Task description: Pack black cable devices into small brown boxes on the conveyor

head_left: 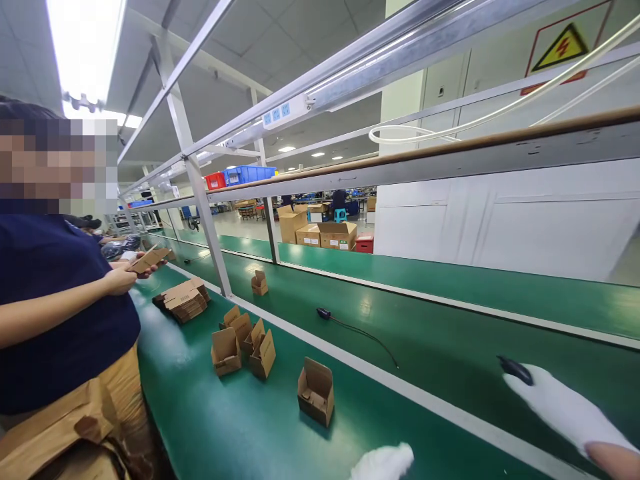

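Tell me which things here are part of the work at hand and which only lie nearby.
In hand: right hand touching a black part; left hand near the open box.
Lying about: black cable, flat carton stack, co-worker's carton.

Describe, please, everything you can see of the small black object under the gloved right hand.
The black object is small, dark and smooth, rounded like a plug or a mouse-like part; what it is cannot be told. It lies on the green belt, beyond the white dividing strip. The fingers of the white-gloved right hand rest on its near end, covering part of it. No cable shows from it here. A separate black cable lies apart to its left.
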`<state>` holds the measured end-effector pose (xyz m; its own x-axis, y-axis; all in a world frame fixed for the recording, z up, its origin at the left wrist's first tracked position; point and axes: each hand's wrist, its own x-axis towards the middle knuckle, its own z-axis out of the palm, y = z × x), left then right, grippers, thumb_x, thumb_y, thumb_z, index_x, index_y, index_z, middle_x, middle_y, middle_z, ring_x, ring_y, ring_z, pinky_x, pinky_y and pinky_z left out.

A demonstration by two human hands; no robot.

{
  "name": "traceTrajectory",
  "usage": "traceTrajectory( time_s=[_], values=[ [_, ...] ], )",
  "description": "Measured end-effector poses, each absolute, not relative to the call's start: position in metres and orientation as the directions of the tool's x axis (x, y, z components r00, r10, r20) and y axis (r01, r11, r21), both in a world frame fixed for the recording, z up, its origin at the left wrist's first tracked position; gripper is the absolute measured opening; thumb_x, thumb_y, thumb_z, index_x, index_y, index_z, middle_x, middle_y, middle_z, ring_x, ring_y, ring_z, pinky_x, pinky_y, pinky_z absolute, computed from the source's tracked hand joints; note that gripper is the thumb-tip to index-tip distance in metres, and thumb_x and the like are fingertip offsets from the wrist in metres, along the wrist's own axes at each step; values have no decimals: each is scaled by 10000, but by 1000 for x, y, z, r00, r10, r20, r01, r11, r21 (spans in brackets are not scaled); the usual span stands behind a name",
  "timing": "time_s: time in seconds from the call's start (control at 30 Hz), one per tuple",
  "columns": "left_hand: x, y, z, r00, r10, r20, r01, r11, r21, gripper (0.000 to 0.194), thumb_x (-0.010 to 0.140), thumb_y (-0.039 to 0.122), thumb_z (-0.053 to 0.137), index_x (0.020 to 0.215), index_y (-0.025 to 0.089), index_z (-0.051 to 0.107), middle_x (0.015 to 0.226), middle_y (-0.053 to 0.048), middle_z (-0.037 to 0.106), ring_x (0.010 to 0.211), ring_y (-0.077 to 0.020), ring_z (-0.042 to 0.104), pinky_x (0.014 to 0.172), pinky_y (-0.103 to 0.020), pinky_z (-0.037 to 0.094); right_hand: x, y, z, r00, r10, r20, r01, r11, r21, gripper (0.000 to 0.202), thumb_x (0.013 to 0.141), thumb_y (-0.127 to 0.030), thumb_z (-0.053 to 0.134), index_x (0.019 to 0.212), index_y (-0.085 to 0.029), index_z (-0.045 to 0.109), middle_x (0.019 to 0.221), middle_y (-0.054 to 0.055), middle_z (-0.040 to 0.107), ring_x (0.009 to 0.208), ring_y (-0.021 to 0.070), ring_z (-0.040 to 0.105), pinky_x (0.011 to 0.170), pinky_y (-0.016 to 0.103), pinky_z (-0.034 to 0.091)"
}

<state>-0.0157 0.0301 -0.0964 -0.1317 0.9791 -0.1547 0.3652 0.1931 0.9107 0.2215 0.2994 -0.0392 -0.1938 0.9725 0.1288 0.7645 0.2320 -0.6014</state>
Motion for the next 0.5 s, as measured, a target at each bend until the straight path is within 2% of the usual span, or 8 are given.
traceTrajectory(
  time_s=[0.07,0.13,0.17,0.23,0.3,0.4,0.5],
  values=[
    [-1,36,-71,-197,968,-153,127,180,975,665,776,425,593,1372,182,428,1318,-120,538,1198,-262,518,1015,-385,414,189,246,-24,-292,932,216,797,361,-484,401,866,-489,383,1038,-230,637,906,160,697,655,283,676,588,391,517],
    [11,42,-47,-314,945,-95,-128,57,990,732,791,466,572,1407,138,349,1397,-133,449,1284,-239,436,1066,-331,356,154,193,-17,-414,822,391,806,531,-262,339,875,-388,416,1088,-219,618,1041,143,680,715,280,682,550,363,517],
    [15,46,-37,-351,933,-78,-232,-6,973,696,796,492,565,1379,153,391,1393,-125,455,1294,-232,425,1073,-318,344,139,169,-16,-491,728,478,773,617,-147,333,877,-314,419,1143,-214,594,1066,130,674,766,267,681,568,342,519],
    [15,51,-22,-375,926,-41,-402,-123,907,570,789,511,576,1243,172,519,1294,-120,544,1222,-236,494,1049,-334,374,115,131,-17,-602,570,560,695,719,15,366,882,-218,396,1212,-197,553,1079,118,671,801,239,675,599,314,522],
    [4,51,-16,-366,930,-26,-532,-186,826,429,770,463,623,1095,185,585,1176,-107,606,1129,-230,556,1010,-348,411,101,105,-20,-656,485,579,625,778,57,390,900,-205,375,1261,-163,514,1137,133,644,890,229,659,667,306,527],
    [-21,42,-15,-326,945,-39,-672,-202,712,341,748,373,673,1040,222,582,1090,-68,610,1038,-201,588,938,-351,457,97,84,-19,-682,497,536,597,802,15,403,930,-275,369,1295,-144,481,1208,142,601,940,215,640,695,288,512],
    [-42,29,-13,-304,950,-67,-740,-192,645,400,767,413,646,1121,268,529,996,-34,597,893,-161,608,838,-344,489,98,71,-15,-700,581,416,650,759,34,323,949,-299,351,1113,-192,609,947,85,678,710,175,640,554,251,432]
  ],
)
